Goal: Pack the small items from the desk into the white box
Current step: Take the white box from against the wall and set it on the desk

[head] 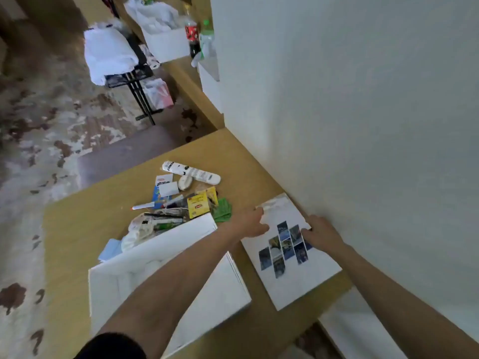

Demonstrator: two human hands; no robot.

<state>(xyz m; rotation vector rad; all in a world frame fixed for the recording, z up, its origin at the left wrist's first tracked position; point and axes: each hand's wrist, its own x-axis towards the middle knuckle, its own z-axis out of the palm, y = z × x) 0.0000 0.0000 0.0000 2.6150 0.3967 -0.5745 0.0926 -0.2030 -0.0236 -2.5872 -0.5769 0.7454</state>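
The white box (pixel 124 275) stands open on the wooden desk (pixel 77 229), partly hidden under my left forearm. To its right lies the flat white lid (pixel 305 283) printed with small photo tiles, close to the wall. My left hand (pixel 252 221) grips the lid's far left edge, and my right hand (pixel 322 233) holds its right edge. Beyond the box a heap of small items is spread out: a white tube (pixel 191 172), a marker (pixel 143 206), yellow tea packets (pixel 198 207), green sachets (pixel 223 211) and paper slips.
A white wall (pixel 363 99) runs along the desk's right side. A blue paper (pixel 110 248) pokes out at the box's left. Farther back stand a black stool with white cloth (pixel 108 53), a cola bottle (pixel 191 35) and white boxes.
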